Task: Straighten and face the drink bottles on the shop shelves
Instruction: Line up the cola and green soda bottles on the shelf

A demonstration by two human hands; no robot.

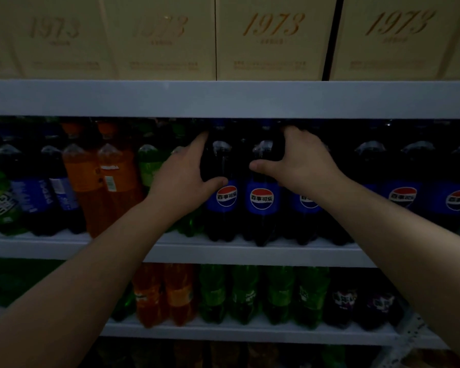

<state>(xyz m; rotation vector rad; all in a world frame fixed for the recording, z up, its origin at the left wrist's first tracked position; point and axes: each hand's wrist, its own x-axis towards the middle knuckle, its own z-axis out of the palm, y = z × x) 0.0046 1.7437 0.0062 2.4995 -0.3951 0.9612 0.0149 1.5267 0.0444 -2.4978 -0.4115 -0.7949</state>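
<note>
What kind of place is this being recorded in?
Most likely a shop's drinks aisle: tiered white shelves hold rows of labelled cola bottles facing out, orange soda bottles stand alongside, and identical "1973" boxes line the top.

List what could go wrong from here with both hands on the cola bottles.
The left hand grips the left cola bottle and the right hand the right cola bottle, both high up, so a base could swing off the shelf edge. The left forearm crosses a green bottle and might knock it.
</note>
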